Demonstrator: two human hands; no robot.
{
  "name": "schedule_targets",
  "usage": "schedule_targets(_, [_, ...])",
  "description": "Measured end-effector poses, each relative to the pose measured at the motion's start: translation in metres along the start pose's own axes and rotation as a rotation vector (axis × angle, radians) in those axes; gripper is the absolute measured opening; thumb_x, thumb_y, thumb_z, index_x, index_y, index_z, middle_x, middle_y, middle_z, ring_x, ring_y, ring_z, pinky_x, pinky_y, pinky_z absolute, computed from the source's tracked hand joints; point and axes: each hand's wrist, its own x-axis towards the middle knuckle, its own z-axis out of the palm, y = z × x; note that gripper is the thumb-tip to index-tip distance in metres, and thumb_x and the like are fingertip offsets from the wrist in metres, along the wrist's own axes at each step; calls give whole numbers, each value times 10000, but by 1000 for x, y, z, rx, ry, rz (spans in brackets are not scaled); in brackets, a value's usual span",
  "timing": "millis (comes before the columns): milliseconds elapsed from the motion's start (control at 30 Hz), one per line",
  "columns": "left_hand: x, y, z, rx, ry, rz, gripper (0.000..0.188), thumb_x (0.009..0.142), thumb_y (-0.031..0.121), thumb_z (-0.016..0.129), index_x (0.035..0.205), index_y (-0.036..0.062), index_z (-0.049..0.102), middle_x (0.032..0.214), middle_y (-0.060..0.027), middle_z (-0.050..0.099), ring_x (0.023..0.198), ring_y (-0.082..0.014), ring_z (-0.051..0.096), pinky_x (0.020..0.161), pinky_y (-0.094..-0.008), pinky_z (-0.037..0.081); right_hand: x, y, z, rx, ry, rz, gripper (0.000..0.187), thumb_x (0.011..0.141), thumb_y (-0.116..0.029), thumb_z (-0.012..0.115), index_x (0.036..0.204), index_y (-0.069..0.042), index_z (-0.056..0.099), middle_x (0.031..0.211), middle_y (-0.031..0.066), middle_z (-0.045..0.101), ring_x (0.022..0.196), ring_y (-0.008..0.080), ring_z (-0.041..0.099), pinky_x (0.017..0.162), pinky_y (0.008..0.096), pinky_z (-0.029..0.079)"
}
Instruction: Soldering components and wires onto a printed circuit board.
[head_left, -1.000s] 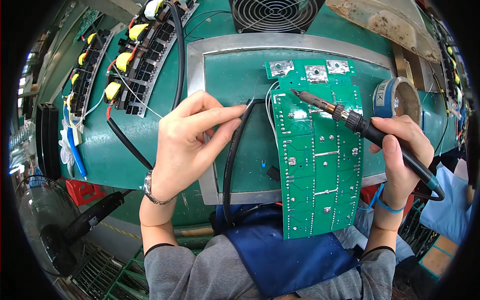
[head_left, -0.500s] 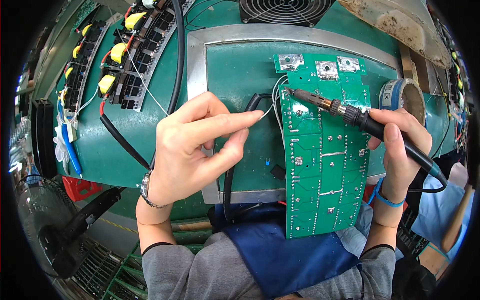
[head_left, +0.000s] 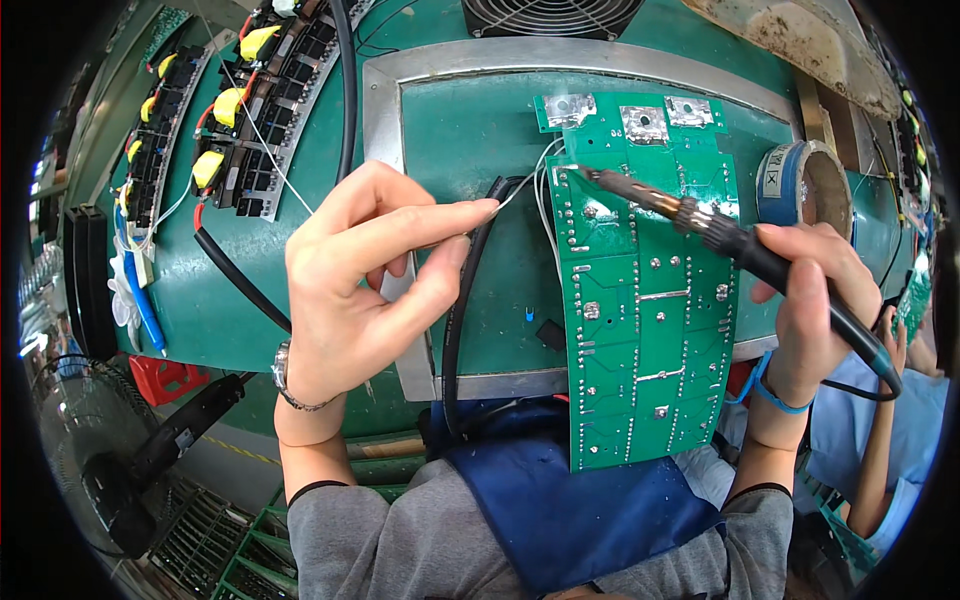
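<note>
My right hand (head_left: pixel 815 290) is wrapped round the black handle of a soldering iron (head_left: pixel 715 228). The iron's tip is over the upper left part of a long green circuit board (head_left: pixel 610 340), whose solder side faces up; whether it touches is hard to tell. Between thumb and forefinger, my left hand (head_left: pixel 370 280) pinches a thin solder wire (head_left: pixel 275 160), which trails in from the upper left. Its short free end points toward the board. White wires (head_left: pixel 550 225) loop along the board's left edge, beside the fingertips.
A metal frame (head_left: pixel 386 125) borders the green work surface. Black cable (head_left: pixel 462 330) crosses it. Assemblies with yellow parts (head_left: pixel 228 105) stand at left, a round fan grille (head_left: pixel 555 12) at the back, a tape-like roll (head_left: pixel 800 190) at right. Another person's hand (head_left: pixel 890 345) holds a board far right.
My left hand has drawn a little left, away from the board, with the solder wire. The iron's tip has shifted slightly right over the board. Another person's hand and board have come in at right.
</note>
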Motion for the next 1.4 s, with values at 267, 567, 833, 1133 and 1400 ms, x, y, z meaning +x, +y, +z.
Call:
schedule_targets(267, [-8, 6, 4, -65, -112, -43, 417, 649, -87, 618, 1005, 79, 758, 720, 21, 519, 588, -55, 423, 505, -207, 290, -12, 1, 4, 82, -32, 18, 252, 831, -200, 619, 883, 24, 723, 618, 64, 609, 497, 127, 534, 483, 242, 369])
schedule_targets(567, [-6, 5, 14, -33, -101, 8, 394, 684, -78, 648, 1015, 104, 759, 725, 19, 524, 600, -57, 454, 499, -210, 314, -12, -6, 2, -40, -108, -76, 212, 790, -158, 644, 892, 9, 727, 608, 63, 605, 527, 137, 533, 491, 256, 376])
schedule_targets(833, [-5, 9, 3, -93, -116, -66, 380, 653, -65, 618, 970, 87, 764, 718, 25, 497, 584, -55, 399, 508, -206, 285, -20, -2, -8, 18, -22, -33, 308, 842, -267, 636, 882, 26, 721, 647, 79, 640, 525, 131, 524, 488, 251, 359])
schedule_targets(1133, [-5, 8, 8, -90, -123, -36, 375, 650, -63, 605, 957, 83, 763, 733, 19, 501, 597, -54, 406, 512, -206, 289, -24, -5, -1, 55, -4, 48, 318, 846, -275, 617, 864, 25, 723, 573, 47, 564, 520, 124, 513, 479, 251, 348])
schedule_targets(1400, [-5, 7, 11, -97, -141, -29, 375, 670, -77, 610, 973, 86, 761, 723, 20, 499, 601, -59, 419, 510, -209, 299, -23, -3, -1, 30, -50, -5, 271, 835, -228, 609, 866, 14, 727, 595, 61, 591, 520, 129, 518, 473, 254, 353])
